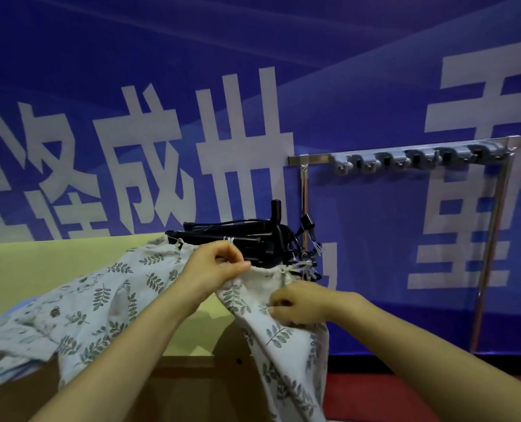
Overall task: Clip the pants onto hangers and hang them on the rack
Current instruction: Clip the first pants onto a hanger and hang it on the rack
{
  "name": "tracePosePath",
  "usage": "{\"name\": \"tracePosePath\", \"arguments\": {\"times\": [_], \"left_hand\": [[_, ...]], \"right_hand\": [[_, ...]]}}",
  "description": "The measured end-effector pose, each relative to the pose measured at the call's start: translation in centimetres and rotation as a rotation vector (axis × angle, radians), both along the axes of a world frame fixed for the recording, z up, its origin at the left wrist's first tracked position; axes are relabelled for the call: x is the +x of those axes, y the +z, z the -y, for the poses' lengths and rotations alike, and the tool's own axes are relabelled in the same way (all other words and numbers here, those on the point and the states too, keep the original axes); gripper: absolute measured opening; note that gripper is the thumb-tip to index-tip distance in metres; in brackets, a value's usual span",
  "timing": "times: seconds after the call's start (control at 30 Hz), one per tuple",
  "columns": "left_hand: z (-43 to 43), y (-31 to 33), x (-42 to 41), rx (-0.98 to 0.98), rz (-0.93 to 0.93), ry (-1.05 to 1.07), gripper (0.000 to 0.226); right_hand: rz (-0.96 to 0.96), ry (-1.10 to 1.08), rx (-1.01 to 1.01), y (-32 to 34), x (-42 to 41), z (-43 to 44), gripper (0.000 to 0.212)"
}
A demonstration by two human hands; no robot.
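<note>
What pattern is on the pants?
The pants are pale grey-white with green leafy sprigs, clearest in the head view.

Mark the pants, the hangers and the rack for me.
pants point(101, 300), head view, leaf-print cloth spread at the left.
hangers point(259, 242), head view, middle of the black pile.
rack point(311, 160), head view, bare left end of the top bar.

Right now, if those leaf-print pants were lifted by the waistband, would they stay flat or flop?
Probably flop: the leaf-print pants drape over the table edge and sag between the left hand and right hand. Likely light, since fingertip pinches hold them up.
</note>
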State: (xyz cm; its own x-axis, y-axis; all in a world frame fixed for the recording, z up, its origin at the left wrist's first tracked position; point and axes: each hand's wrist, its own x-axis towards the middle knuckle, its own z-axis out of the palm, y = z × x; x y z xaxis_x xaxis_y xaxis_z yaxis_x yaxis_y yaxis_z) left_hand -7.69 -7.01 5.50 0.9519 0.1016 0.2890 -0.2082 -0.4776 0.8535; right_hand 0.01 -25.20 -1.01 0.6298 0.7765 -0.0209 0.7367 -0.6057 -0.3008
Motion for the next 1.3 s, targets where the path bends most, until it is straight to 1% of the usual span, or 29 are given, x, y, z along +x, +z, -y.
{"name": "tracePosePath", "arguments": {"times": [0.03,0.07,0.13,0.17,0.23,0.27,0.3,0.37,0.43,0.5,0.53,0.57,0.63,0.7,0.73,0.8,0.83,0.87,0.9,0.97,1.03,1.13,1.3], "left_hand": [[-0.4,-0.1,-0.1,0.128,-0.025,0.011,0.008],[-0.9,-0.3,-0.1,0.247,-0.049,0.023,0.009],[-1.6,-0.6,-0.1,0.441,-0.101,0.057,0.011],[-1.7,-0.7,-0.4,0.505,-0.129,0.068,0.010],[-1.7,-1.0,-1.3,0.614,-0.180,0.035,0.008],[-1.8,-1.1,-1.8,0.663,-0.226,-0.028,0.007],[-1.9,-1.1,-2.4,0.694,-0.302,-0.126,0.009],[-2.5,-1.4,-4.0,0.710,-0.504,-0.350,0.021],[-3.7,-1.9,-5.3,0.707,-0.651,-0.483,0.030],[-4.9,-2.6,-6.2,0.610,-0.665,-0.463,0.034],[-5.4,-2.9,-6.3,0.499,-0.624,-0.404,0.035],[-5.9,-3.4,-6.3,0.360,-0.572,-0.324,0.035],[-6.5,-4.5,-6.3,0.094,-0.461,-0.133,0.027],[-7.3,-5.8,-5.9,-0.024,-0.328,0.030,0.014],[-7.6,-6.3,-5.7,-0.078,-0.288,0.083,0.015],[-8.0,-7.3,-5.2,-0.165,-0.264,0.142,0.027],[-8.0,-7.8,-4.8,-0.199,-0.252,0.154,0.031],[-7.7,-8.1,-4.6,-0.212,-0.237,0.159,0.033],[-7.5,-8.3,-4.3,-0.218,-0.220,0.153,0.033],[-7.3,-8.5,-3.5,-0.253,-0.201,0.141,0.035],[-7.7,-8.8,-2.8,-0.256,-0.227,0.102,0.039],[-8.6,-9.3,-1.6,-0.296,-0.300,0.073,0.047],[-8.9,-9.7,-0.4,-0.334,-0.293,0.105,0.049]], "right_hand": [[-0.039,-0.031,0.029,0.3,-0.2,0.4,0.037],[-0.122,-0.085,0.087,0.8,-0.6,0.8,0.042],[-0.276,-0.172,0.176,1.7,-1.2,1.3,0.045],[-0.290,-0.177,0.156,2.1,-1.7,1.5,0.046],[-0.256,-0.115,0.002,3.0,-2.5,1.4,0.038],[-0.264,-0.061,-0.117,3.4,-3.2,1.2,0.036],[-0.290,-0.012,-0.234,3.7,-4.0,0.7,0.038],[-0.396,0.065,-0.426,3.7,-5.4,-0.3,0.048],[-0.441,0.088,-0.545,3.6,-6.7,-1.6,0.052],[-0.342,0.079,-0.628,3.5,-7.7,-2.8,0.054],[-0.258,0.061,-0.609,3.5,-8.1,-3.2,0.057],[-0.181,0.029,-0.540,3.5,-8.2,-3.5,0.059],[-0.102,-0.039,-0.307,3.2,-8.0,-3.5,0.060],[-0.155,-0.095,-0.043,2.8,-7.2,-3.3,0.052],[-0.218,-0.124,0.096,2.5,-6.7,-3.4,0.045],[-0.353,-0.226,0.370,1.7,-5.4,-3.7,0.031],[-0.386,-0.293,0.486,1.3,-4.6,-4.1,0.027],[-0.375,-0.355,0.566,0.8,-3.8,-4.5,0.023],[-0.328,-0.409,0.601,0.3,-3.0,-5.1,0.020],[-0.239,-0.476,0.601,-0.6,-1.4,-6.7,0.017],[-0.178,-0.521,0.558,-1.7,0.1,-8.1,0.016],[-0.035,-0.582,0.457,-3.0,1.9,-9.9,0.018],[0.149,-0.660,0.353,-3.6,2.6,-11.3,0.025]]}}
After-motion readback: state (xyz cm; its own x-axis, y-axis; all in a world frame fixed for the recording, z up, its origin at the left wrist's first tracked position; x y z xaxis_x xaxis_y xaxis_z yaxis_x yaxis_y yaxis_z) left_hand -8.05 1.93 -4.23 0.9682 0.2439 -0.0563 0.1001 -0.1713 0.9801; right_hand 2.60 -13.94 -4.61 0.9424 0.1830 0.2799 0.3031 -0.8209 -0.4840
